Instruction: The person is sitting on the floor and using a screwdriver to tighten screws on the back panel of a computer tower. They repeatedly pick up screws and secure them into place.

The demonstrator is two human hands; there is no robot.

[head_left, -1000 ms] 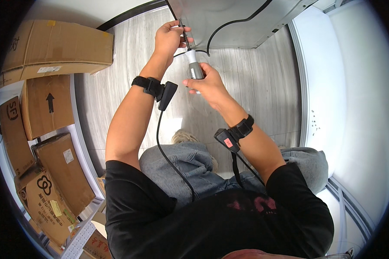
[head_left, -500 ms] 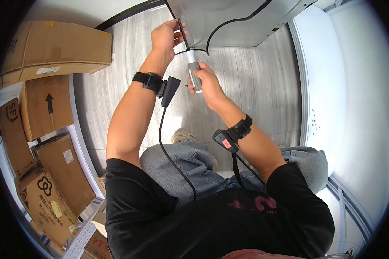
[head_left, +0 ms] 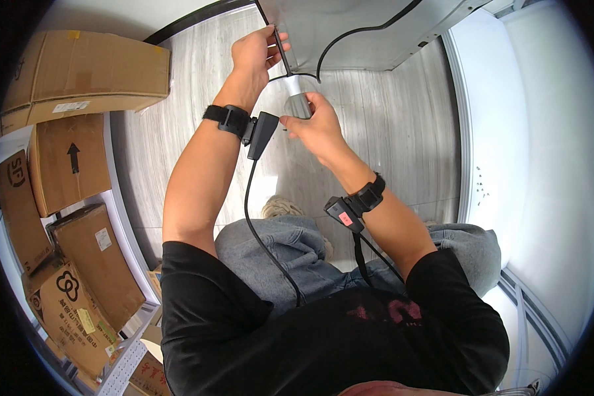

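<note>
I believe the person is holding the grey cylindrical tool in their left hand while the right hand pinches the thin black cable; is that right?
Not quite: the hands are swapped. In the head view the right hand holds the grey cylindrical tool, while the left hand pinches the thin black cable.

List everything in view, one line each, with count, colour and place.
cardboard boxes: several, brown, stacked at left
floor: one, pale grey wood grain, centre
panel: one, light grey, top centre
cable: one, black, curving across the panel
cylinder: one, white and grey, below the panel edge
wrist devices: two, black, strapped on, each with a cord
left hand: fingers at the panel edge
right hand: fingers around the cylinder
</note>
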